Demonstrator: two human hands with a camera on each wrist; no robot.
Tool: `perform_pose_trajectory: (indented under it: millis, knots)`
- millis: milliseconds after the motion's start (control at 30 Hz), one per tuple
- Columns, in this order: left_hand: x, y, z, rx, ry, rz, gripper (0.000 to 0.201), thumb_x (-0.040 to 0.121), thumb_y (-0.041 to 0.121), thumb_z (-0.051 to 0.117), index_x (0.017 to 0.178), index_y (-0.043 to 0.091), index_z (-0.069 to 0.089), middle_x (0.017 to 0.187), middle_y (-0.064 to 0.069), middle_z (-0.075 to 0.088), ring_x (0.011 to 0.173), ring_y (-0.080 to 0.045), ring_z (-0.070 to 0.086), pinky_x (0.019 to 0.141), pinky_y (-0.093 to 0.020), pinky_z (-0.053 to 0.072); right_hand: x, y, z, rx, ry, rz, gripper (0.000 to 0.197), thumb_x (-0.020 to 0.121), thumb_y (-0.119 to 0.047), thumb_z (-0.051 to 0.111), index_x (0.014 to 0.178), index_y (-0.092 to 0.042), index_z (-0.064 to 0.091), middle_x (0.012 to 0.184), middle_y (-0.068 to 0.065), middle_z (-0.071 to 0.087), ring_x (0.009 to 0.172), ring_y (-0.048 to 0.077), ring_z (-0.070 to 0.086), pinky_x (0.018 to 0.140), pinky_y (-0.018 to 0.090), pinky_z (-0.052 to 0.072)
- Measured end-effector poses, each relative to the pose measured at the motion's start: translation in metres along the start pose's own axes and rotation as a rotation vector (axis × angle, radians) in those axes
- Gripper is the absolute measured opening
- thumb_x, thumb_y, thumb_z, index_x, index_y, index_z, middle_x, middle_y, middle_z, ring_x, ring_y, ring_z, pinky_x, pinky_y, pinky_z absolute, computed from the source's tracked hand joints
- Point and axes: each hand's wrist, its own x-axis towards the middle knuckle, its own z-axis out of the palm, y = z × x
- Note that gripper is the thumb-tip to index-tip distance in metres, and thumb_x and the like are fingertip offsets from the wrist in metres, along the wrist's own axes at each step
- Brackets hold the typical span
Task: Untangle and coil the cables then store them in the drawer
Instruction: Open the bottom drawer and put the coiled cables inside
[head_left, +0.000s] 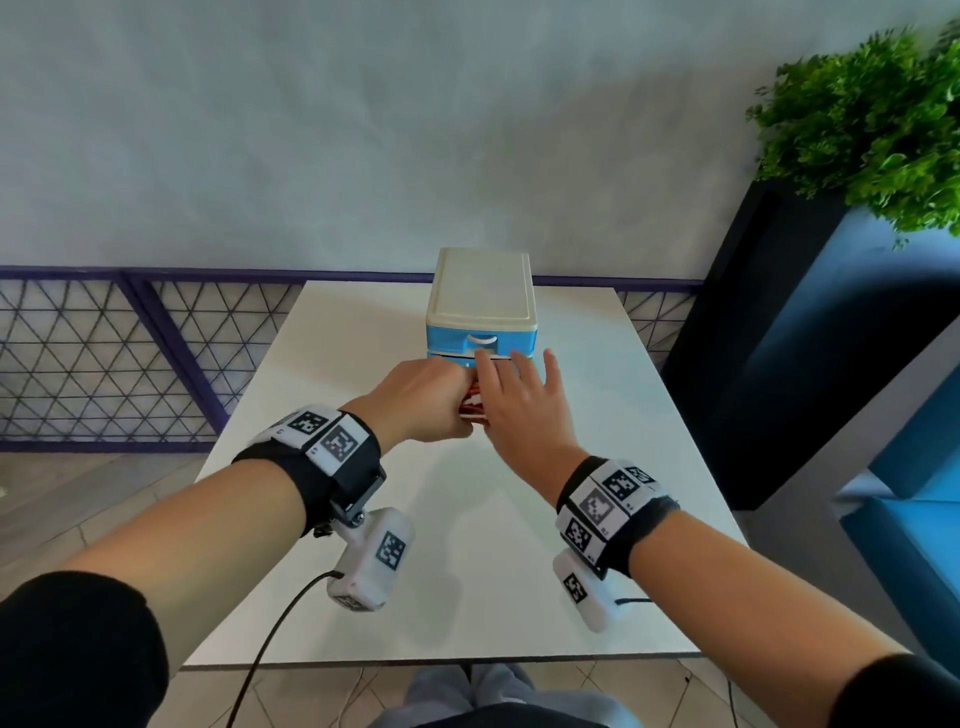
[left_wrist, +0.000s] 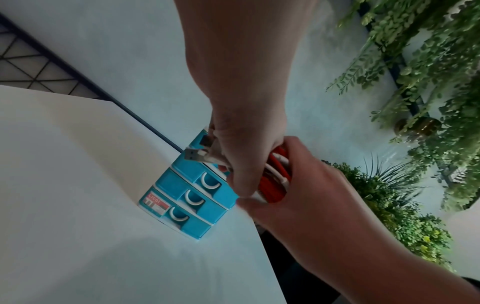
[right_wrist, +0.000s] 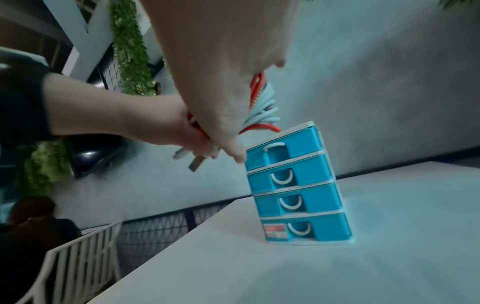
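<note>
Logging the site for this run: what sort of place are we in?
Probably a café or lounge, not a home: a white table, a planter of greenery beside it, a white chair and a seated person nearby.

The only readable text is on a red label (left_wrist: 155, 202) on the front of the bottom drawer (left_wrist: 182, 218) of the blue drawer unit (right_wrist: 298, 185). It seems to say "Licol"; the smaller print below it is too blurred to read.
</note>
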Motion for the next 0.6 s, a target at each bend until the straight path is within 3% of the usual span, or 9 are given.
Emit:
perform_pose_trajectory:
  millis: [67,167,267,367,433,533,600]
  knots:
    - [-0.001,-0.001,0.000,-0.051,0.005,-0.001,0.025,0.071,0.027,0.062,0.095,0.027,0.054,0.084,0.006,0.062,0.071,-0.019,0.054,0.051,-0.026,0.035,0.007,0.004,-0.002,0.150,-0.046,-0.025,0.045,0.078,-0.021,0.068,0.120,-0.009,0.054,0.095,0.007,0.065,0.086,0.030,0.065,0.071,0.040,0.051]
    - [0.004,-0.004,0.003,-0.084,-0.053,-0.024,0.024,0.071,0.026,0.063,0.092,0.028,0.052,0.082,0.007,0.060,0.071,-0.019,0.055,0.051,-0.026,0.035,0.017,0.007,-0.004,0.197,-0.132,-0.083,0.023,0.090,-0.022,0.053,0.111,-0.011,0.052,0.100,0.005,0.065,0.085,0.027,0.065,0.062,0.033,0.042]
    - [0.016,-0.008,0.004,-0.168,-0.154,-0.063,0.028,0.070,0.028,0.067,0.092,0.029,0.050,0.084,0.007,0.060,0.077,-0.019,0.058,0.056,-0.027,0.041,0.028,0.013,0.002,0.205,-0.179,-0.097,0.024,0.091,-0.023,0.051,0.112,-0.012,0.052,0.102,0.004,0.065,0.088,0.027,0.064,0.063,0.031,0.038]
    - [0.032,-0.025,-0.004,-0.424,-0.239,-0.100,0.049,0.069,0.051,0.070,0.109,0.028,0.051,0.106,0.009,0.060,0.098,-0.012,0.056,0.081,-0.030,0.044,0.040,0.027,0.009,0.225,-0.266,-0.068,0.031,0.088,-0.025,0.053,0.117,-0.013,0.050,0.106,0.006,0.065,0.092,0.030,0.064,0.066,0.033,0.039]
    - [0.045,-0.042,-0.011,-0.580,-0.177,-0.124,0.054,0.076,0.056,0.062,0.118,0.025,0.050,0.124,0.007,0.054,0.115,-0.011,0.050,0.098,-0.032,0.040,0.049,0.036,0.013,0.233,-0.282,-0.046,0.042,0.087,-0.025,0.053,0.127,-0.014,0.044,0.108,0.008,0.065,0.093,0.033,0.064,0.068,0.034,0.041]
    - [0.067,-0.064,-0.015,-0.452,0.062,-0.101,0.030,0.094,0.025,0.048,0.121,0.013,0.051,0.129,-0.006,0.051,0.120,-0.020,0.048,0.095,-0.026,0.037,0.063,0.042,0.018,0.269,-0.290,-0.023,0.061,0.084,-0.025,0.057,0.140,-0.020,0.032,0.108,0.008,0.066,0.092,0.034,0.064,0.067,0.034,0.041]
    - [0.079,-0.073,-0.015,-0.385,0.111,-0.094,0.030,0.096,0.010,0.039,0.124,0.009,0.050,0.134,-0.009,0.048,0.122,-0.022,0.046,0.092,-0.024,0.033,0.075,0.041,0.025,0.284,-0.307,-0.015,0.065,0.084,-0.026,0.058,0.142,-0.023,0.030,0.107,0.007,0.066,0.092,0.033,0.064,0.066,0.033,0.042]
